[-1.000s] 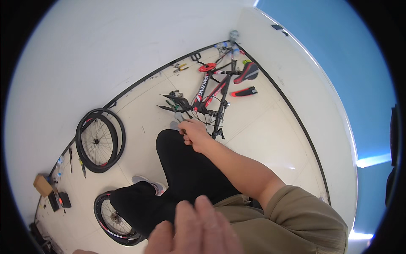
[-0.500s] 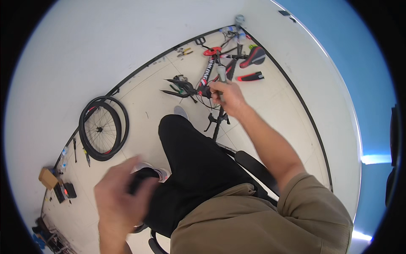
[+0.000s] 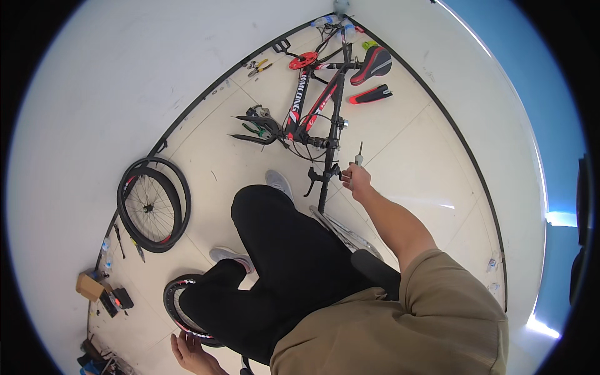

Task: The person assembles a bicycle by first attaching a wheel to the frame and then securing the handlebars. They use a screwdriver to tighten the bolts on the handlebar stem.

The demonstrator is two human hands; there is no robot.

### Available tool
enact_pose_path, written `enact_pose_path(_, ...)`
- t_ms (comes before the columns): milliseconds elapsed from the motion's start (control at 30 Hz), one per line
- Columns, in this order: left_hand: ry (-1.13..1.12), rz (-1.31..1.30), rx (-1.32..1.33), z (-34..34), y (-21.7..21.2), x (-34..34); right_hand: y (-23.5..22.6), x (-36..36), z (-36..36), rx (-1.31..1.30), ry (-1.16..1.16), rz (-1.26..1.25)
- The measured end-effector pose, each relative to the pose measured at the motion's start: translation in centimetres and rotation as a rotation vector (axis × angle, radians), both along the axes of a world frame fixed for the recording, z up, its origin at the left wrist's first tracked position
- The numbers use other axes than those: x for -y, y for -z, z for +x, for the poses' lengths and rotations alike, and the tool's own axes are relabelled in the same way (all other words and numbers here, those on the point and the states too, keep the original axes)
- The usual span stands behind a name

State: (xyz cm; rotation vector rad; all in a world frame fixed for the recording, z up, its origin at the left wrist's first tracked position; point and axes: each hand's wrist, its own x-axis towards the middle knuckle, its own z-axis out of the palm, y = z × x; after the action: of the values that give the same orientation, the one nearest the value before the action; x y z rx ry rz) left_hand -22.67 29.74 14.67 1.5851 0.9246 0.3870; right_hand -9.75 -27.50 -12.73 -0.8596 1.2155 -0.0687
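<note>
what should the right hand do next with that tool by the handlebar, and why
Probably lower the tool's tip onto the handlebar clamp. The right hand holds a slim tool upright, its tip pointing away from the handlebar of the bike frame lying on the floor. The left hand is at the wheel rim beside the leg.

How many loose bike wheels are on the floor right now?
2: one wheel lies flat on the floor near the wall, apart from the frame; the other wheel is beside the left hand, partly hidden by the legs.
</note>
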Motion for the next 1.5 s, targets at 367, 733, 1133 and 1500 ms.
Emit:
enact_pose_path(367,0.055,0.17,-0.014,6.6,-1.1,2.5,3.8,2.0,7.4,-0.183,-0.267,-0.312)
enact_pose_path(733,0.048,0.139,0.027,10.8,2.3,1.6,6.1,5.5,9.0,0.026,-0.435,0.011)
enact_pose_path(1133,0.004,0.129,0.047,12.5,3.9,1.8,5.1,6.0,9.1,-0.111,-0.583,-0.145)
enact_pose_path(1500,-0.035,0.103,0.2,10.2,6.3,0.6,-6.4,6.0,17.7,0.087,-1.022,-0.833)
